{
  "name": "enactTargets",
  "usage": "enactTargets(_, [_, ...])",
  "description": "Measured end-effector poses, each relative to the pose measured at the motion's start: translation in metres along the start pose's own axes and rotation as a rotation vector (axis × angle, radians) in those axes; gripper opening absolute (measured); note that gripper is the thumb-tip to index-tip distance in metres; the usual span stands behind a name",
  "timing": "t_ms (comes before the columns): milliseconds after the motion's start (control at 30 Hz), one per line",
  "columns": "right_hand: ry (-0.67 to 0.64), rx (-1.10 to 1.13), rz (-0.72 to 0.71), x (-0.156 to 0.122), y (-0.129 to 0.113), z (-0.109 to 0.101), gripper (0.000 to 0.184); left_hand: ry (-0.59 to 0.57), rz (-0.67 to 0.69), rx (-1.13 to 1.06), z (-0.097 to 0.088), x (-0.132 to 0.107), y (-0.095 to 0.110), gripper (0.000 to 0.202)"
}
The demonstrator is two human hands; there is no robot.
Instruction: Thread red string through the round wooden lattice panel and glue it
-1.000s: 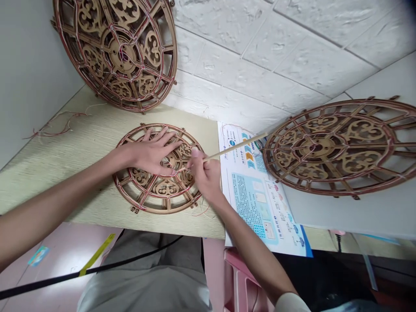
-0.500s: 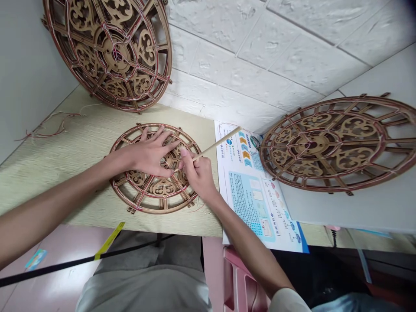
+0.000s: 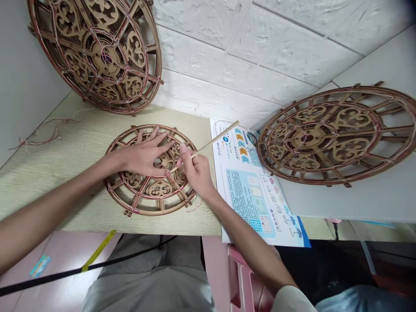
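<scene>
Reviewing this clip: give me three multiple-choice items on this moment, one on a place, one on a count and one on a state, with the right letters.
1. Where does the left hand rest?
A. On the printed leaflet
B. On the flat wooden fretwork wheel
C. On the white brick wall

2. How many round fretwork wheels are in view?
A. Two
B. Five
C. Three

3. What is the right hand doing?
A. Pinching a thin wooden stick in its fingers
B. Lying open and empty
C. Clenched in an empty fist

Answers:
1. B: the palm and spread fingers lie across that wheel, which sits on the pale woodgrain board.
2. C: besides the wheel under the hands, there is the wheel at upper left and the wheel at right.
3. A: the stick runs out from between the fingers.
</scene>
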State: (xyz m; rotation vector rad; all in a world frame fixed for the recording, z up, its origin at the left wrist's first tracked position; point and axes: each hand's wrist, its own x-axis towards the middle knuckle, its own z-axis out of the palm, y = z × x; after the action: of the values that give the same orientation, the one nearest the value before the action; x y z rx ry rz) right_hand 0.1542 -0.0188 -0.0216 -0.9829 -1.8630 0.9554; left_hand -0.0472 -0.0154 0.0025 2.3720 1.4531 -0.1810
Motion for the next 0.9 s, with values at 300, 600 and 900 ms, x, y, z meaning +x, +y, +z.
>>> enactTargets(300, [0.025, -0.003, -0.081, -0.001, -0.007, -0.006, 0.065, -0.014, -0.009, 0.038, -0.001, 0.000, 0.004, 0.101])
enactTargets(600, [-0.014, -0.024, -0.186, 0.000, -0.008, -0.003, 0.047, 0.025, -0.036, 0.043, -0.002, 0.000, 0.012, 0.102])
enactTargets(900, [-0.073, -0.092, -0.310, -0.001, -0.008, 0.000, 0.047, 0.070, -0.063, 0.006, 0.002, 0.001, 0.016, 0.108])
